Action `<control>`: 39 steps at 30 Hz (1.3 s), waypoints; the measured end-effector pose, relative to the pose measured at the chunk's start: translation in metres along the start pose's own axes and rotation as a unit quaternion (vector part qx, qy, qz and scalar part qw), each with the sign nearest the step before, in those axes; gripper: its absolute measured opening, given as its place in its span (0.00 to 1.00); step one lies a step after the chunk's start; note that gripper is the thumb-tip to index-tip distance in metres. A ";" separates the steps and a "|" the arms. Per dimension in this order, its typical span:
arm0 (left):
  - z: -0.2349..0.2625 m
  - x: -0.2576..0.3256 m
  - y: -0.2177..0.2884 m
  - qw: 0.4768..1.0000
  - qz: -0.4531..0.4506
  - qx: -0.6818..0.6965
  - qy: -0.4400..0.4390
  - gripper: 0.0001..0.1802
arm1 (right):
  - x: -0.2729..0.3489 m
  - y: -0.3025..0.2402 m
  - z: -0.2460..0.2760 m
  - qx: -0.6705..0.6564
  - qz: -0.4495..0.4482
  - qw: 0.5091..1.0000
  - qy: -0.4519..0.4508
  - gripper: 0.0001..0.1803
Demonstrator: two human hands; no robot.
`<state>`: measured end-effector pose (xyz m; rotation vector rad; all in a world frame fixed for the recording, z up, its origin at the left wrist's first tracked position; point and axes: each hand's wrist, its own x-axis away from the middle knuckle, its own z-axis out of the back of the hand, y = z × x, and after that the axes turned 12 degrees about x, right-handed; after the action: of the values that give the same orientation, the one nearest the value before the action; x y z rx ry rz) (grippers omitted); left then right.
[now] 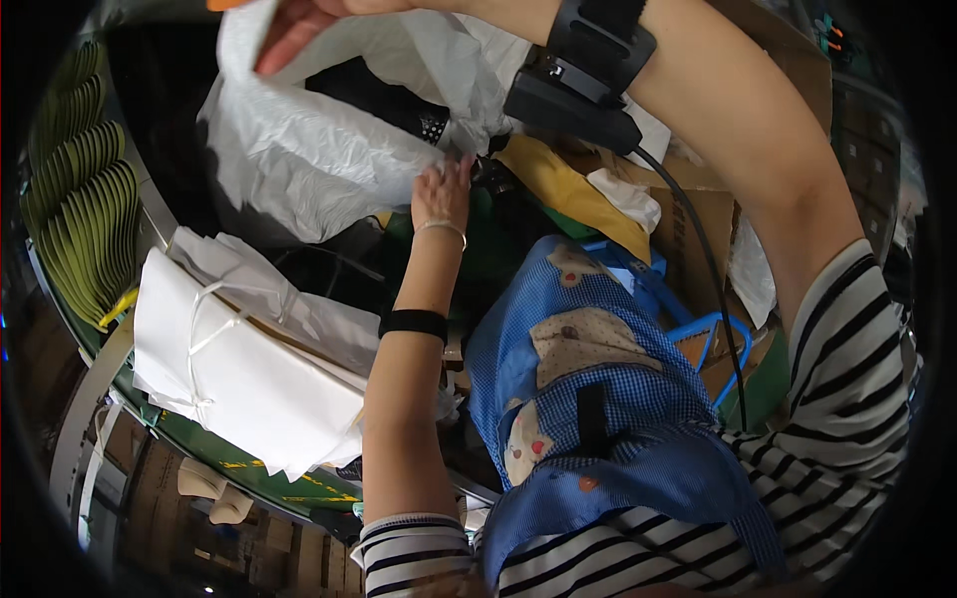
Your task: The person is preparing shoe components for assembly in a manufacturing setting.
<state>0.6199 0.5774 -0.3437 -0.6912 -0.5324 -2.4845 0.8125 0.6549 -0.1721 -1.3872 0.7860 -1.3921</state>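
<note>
The surface (pixel 199 439) is mostly hidden under a stack of white bags (pixel 239 369). The right hand (pixel 299 25), cut off by the top edge, grips a crumpled white bag (pixel 319 149); the left hand (pixel 444 194) pinches its lower edge.

Green work table (pixel 214 450) with a metal rim, running from the left edge down toward lower centre of the frame. At centre left on it, a tied stack of white sheets (pixel 239 369), bound with white string. At far left, a fanned row of olive-green folded pieces (pixel 85 199) along the rim. Near the lower edge, yellow markings on the green surface.
</note>
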 end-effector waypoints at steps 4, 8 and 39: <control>-0.021 0.001 -0.007 0.993 0.102 -0.048 -0.016 0.29 | 0.007 -0.015 0.021 -0.043 0.099 0.993 -0.044 0.28; -0.039 0.011 -0.029 0.978 0.099 -0.070 -0.170 0.14 | -0.001 -0.027 0.034 -0.093 0.192 0.973 -0.085 0.29; -0.117 0.053 -0.157 0.841 0.296 0.453 0.023 0.26 | 0.010 0.387 -0.313 0.130 -0.209 0.966 -0.073 0.16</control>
<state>0.4499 0.6268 -0.4423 -0.3172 -1.1525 -1.4140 0.5844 0.4665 -0.5718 -1.4771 0.2053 -1.6230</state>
